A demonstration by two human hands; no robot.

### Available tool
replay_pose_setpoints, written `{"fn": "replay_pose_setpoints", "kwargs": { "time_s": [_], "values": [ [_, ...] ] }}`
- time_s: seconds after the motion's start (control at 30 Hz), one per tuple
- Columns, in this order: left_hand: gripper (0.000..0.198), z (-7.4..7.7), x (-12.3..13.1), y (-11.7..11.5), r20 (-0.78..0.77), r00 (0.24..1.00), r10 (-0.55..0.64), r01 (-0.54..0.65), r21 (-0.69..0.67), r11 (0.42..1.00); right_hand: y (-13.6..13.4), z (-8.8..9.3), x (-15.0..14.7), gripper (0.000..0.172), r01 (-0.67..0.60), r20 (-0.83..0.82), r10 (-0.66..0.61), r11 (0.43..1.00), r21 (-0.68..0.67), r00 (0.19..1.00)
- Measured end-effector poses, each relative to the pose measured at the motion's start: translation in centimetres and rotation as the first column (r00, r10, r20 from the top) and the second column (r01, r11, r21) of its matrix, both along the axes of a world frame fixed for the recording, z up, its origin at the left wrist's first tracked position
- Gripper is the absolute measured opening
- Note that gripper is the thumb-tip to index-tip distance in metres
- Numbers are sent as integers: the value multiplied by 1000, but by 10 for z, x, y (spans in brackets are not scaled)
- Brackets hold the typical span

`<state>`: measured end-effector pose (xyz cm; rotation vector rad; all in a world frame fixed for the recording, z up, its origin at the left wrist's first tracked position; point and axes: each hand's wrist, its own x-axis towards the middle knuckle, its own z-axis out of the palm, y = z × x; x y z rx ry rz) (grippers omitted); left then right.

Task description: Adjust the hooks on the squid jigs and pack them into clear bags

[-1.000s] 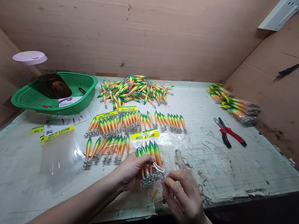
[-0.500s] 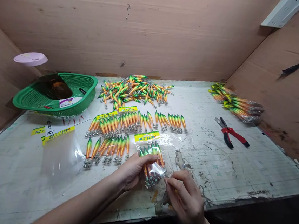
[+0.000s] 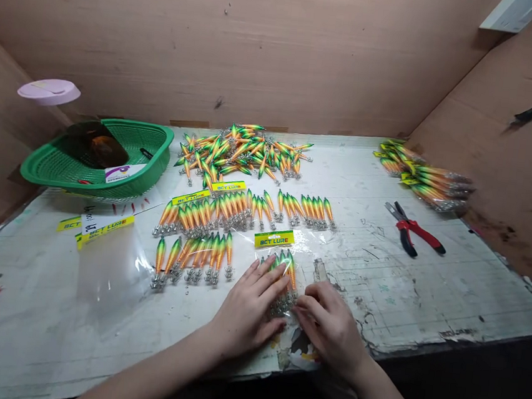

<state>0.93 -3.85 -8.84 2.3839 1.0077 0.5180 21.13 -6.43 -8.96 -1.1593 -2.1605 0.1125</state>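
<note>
Worn tabletop (image 3: 416, 295) (brown walls (image 3: 284, 57)) bears lures (image 3: 242, 150).

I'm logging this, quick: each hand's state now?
Left hand: open over the BCT LURE bag of squid jigs.
Right hand: curled at bag's edge; hold cannot be told.

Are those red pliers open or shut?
Open: the pliers lie with their red-and-black handles spread and their jaws apart.
</note>
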Motion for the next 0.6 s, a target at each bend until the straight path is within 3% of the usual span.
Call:
{"fn": "replay_pose_setpoints", "kwargs": {
  "time_s": [0.2, 0.43, 0.6],
  "values": [
    [48, -2, 2, 9, -7, 1000, -22, 23, 18, 1000, 7, 1, 2, 11, -54, 69, 51, 997, 48, 996],
    [46, -4, 1, 7, 27, 1000, -12, 11, 21, 1000, 12, -5, -5, 19, -84, 123, 71, 991, 102, 990],
    [48, -5, 1, 7, 51, 999, -1, 1, 13, 1000, 12, -6, -7, 13, -61, 135, 45, 991, 116, 990]
  ]
}}
